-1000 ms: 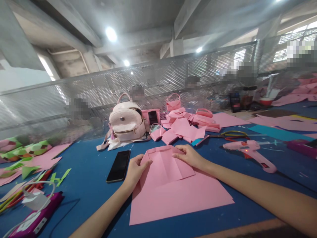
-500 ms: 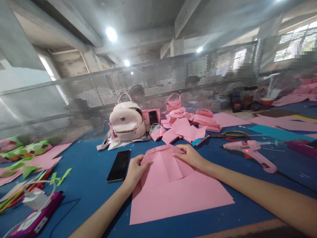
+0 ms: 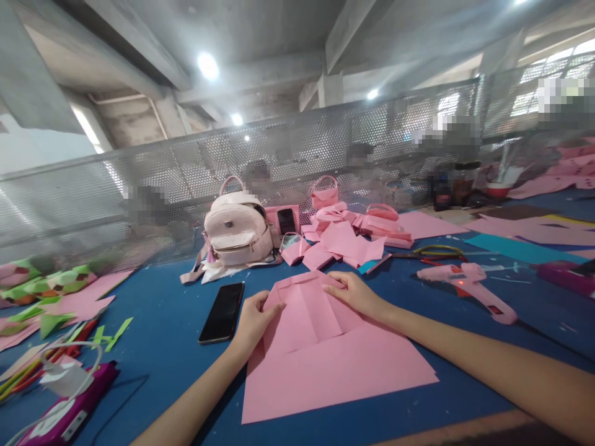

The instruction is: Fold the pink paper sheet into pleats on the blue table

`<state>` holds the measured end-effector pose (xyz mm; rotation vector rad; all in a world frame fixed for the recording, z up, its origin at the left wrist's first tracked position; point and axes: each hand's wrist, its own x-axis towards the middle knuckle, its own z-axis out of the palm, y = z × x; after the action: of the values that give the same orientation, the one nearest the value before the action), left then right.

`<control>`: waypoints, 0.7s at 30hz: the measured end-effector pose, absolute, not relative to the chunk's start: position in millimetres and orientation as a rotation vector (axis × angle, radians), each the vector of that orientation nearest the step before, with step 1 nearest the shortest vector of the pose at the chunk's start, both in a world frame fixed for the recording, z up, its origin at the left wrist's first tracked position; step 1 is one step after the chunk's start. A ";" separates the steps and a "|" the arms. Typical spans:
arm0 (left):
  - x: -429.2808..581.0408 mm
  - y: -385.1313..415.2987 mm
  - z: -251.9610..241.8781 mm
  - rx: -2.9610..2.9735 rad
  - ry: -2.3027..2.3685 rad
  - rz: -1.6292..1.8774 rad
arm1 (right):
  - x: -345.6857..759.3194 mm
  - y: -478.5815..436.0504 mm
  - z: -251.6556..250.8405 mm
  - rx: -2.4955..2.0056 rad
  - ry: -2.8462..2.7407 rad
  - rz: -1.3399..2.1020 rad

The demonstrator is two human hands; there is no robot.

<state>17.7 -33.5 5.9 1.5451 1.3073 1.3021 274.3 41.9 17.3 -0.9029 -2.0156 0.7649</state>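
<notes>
Nearest, the large pink sheet [image 3: 339, 371] lies on the blue table [image 3: 155, 350], its near edge slanting slightly. Also close, the purple power strip [image 3: 100, 385] sits well to the left of the sheet, with the white charger [image 3: 67, 378] on it.

Over the far part of the sheet is the folded pink piece [image 3: 297, 316], creased lengthwise, with a narrow fold along its far edge. The left hand [image 3: 257, 319] pinches its left edge, thumb on top; the right hand [image 3: 357, 294] pinches it near the far right corner, thumb on top as well. Both grips are closed on the paper and match those of a second ago. Only one small thing differs: the piece's lower right corner, which then stood out against the sheet, now shows less distinctly.

The black phone [image 3: 222, 313] lies just left of the sheet, and green strips [image 3: 121, 331] farther left of it. The pink glue gun [image 3: 475, 286] lies to the sheet's right, apart from it, its red light showing as before.

Straight beyond the sheet is the pile of pink paper pieces [image 3: 351, 241]; the cream backpack [image 3: 239, 226] stands beyond the sheet's left side. Farthest beyond the sheet, the mesh partition [image 3: 297, 139] crosses the view.
</notes>
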 end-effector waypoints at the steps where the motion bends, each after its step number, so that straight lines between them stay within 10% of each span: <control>1: 18.2 -33.7 6.5 1.544 1.300 1.301 | 274.4 42.2 17.0 -0.897 -2.014 0.781; 21: 11.9 -37.9 7.9 1.578 1.293 1.268 | 273.5 40.6 19.0 -0.869 -1.957 0.924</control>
<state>11.9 -37.9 7.9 1.5775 1.2933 1.2678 273.5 40.6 19.0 -0.8692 -1.9566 0.9245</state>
